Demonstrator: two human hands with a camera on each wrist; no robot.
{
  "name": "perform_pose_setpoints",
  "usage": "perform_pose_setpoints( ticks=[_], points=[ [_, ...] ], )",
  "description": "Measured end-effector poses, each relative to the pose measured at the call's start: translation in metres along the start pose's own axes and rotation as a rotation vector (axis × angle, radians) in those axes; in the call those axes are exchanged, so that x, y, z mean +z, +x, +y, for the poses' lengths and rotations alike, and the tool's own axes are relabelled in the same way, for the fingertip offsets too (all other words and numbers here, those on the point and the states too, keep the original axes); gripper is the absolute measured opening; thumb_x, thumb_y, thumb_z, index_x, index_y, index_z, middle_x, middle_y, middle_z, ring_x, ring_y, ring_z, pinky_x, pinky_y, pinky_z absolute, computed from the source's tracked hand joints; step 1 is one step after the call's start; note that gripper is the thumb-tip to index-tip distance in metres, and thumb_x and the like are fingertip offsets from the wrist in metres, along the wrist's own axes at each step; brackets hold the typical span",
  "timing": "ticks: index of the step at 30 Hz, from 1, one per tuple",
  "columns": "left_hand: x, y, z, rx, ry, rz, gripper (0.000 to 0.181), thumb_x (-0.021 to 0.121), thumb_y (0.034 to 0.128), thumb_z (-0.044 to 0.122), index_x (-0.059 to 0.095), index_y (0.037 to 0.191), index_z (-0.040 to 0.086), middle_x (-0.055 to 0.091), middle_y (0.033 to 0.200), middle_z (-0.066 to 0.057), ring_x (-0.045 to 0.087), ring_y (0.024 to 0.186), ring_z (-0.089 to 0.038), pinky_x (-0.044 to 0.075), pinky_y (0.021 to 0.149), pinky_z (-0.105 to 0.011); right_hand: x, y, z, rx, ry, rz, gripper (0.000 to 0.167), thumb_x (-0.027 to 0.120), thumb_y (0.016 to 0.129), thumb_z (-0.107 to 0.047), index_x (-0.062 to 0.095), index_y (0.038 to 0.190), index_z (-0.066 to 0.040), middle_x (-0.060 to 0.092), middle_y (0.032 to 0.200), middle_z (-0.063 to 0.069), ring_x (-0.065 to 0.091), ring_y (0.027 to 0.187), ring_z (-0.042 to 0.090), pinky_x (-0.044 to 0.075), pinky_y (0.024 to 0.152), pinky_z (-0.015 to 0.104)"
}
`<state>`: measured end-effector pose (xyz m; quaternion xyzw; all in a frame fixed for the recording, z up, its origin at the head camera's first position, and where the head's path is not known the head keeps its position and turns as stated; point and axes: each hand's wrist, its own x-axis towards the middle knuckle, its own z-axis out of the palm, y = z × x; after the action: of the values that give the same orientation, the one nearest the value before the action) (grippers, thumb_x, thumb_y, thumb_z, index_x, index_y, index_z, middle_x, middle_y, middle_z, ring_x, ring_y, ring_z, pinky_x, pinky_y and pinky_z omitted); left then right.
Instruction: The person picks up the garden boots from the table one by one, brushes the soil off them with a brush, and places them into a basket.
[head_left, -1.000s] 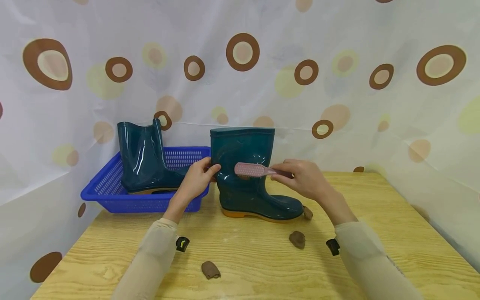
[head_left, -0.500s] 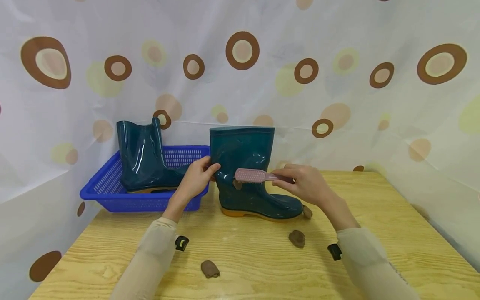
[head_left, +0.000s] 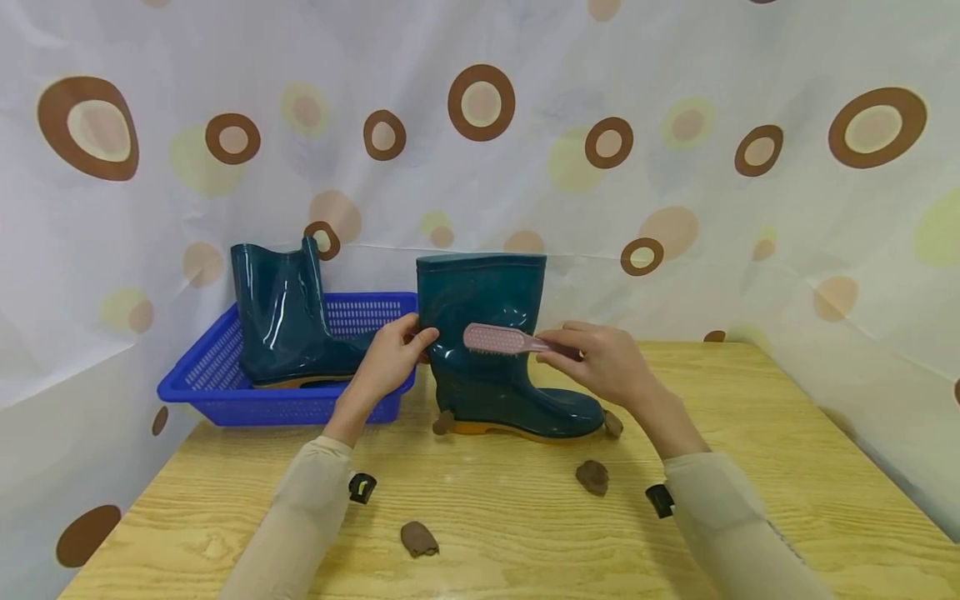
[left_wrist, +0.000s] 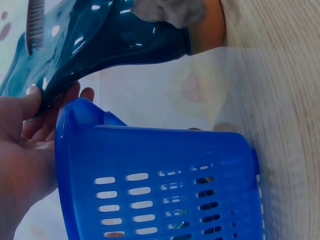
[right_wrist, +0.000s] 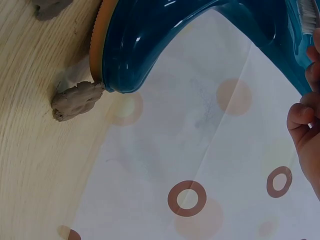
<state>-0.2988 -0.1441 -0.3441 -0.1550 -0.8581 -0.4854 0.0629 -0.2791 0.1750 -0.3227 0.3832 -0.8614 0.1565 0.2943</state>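
A dark green rubber boot [head_left: 480, 287] with an orange sole stands on the table, toe to the right. My left hand [head_left: 390, 354] pinches the back of its shaft between thumb and fingers, also seen on the boot [left_wrist: 95, 40] in the left wrist view. A pink brush [head_left: 495, 339] lies level before the shaft, bristles downward, its handle gripped by my right hand [head_left: 607, 358]. Whether the bristles touch the boot is unclear. One brown clay-like clump [head_left: 444, 422] sits against the heel; another clump [right_wrist: 77, 100] touches the toe in the right wrist view.
Left of the boot, a blue plastic basket [head_left: 270, 410] holds a second green boot [head_left: 281, 308]. Two more brown clumps lie nearer on the table: one lump [head_left: 592, 477] right, one flat piece [head_left: 418, 539] left. A dotted white sheet [head_left: 555, 192] hangs behind.
The brush dipped down the shaft, then rose again. A brown clump seen just below the brush half a second ago is now down at the heel. My left hand keeps its place on the boot.
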Motion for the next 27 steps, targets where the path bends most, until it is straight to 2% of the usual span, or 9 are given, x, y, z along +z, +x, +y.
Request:
perform_pose_setpoints(
  ticks=[10, 15, 20, 27],
  points=[
    [-0.001, 0.000, -0.002, 0.008, 0.017, 0.005, 0.031, 0.049, 0.1046, 0.036, 0.059, 0.119, 0.011, 0.068, 0.112, -0.013, 0.070, 0.094, -0.026, 0.057, 0.090, -0.045, 0.013, 0.000, -0.005, 0.028, 0.002, -0.029, 0.026, 0.077, 0.087, -0.027, 0.077, 0.108, -0.012, 0.069, 0.085, -0.001, 0.053, 0.066, 0.008, 0.046, 0.056, 0.022],
    [0.000, 0.000, -0.004, 0.009, 0.005, 0.003, 0.031, 0.050, 0.1046, 0.036, 0.059, 0.120, 0.011, 0.068, 0.113, -0.012, 0.070, 0.094, -0.025, 0.057, 0.090, -0.045, 0.016, -0.005, -0.006, 0.043, -0.018, -0.050, 0.024, 0.077, 0.086, -0.029, 0.078, 0.106, -0.015, 0.064, 0.079, -0.004, 0.048, 0.063, 0.008, 0.042, 0.053, 0.021],
    [0.001, 0.001, -0.005, 0.004, 0.008, 0.003, 0.031, 0.050, 0.1043, 0.036, 0.059, 0.119, 0.011, 0.068, 0.112, -0.012, 0.070, 0.094, -0.025, 0.057, 0.090, -0.044, 0.020, -0.013, -0.005, 0.004, -0.006, -0.035, 0.024, 0.079, 0.084, -0.027, 0.078, 0.105, -0.015, 0.064, 0.077, -0.005, 0.045, 0.058, 0.004, 0.039, 0.051, 0.019],
    [0.001, 0.001, -0.004, 0.003, 0.008, 0.002, 0.031, 0.050, 0.1042, 0.037, 0.059, 0.120, 0.011, 0.068, 0.112, -0.012, 0.070, 0.094, -0.025, 0.057, 0.090, -0.045, 0.023, -0.021, -0.006, -0.056, 0.030, -0.036, 0.025, 0.078, 0.085, -0.026, 0.077, 0.107, -0.013, 0.065, 0.079, -0.005, 0.046, 0.057, 0.001, 0.040, 0.051, 0.017]
  ],
)
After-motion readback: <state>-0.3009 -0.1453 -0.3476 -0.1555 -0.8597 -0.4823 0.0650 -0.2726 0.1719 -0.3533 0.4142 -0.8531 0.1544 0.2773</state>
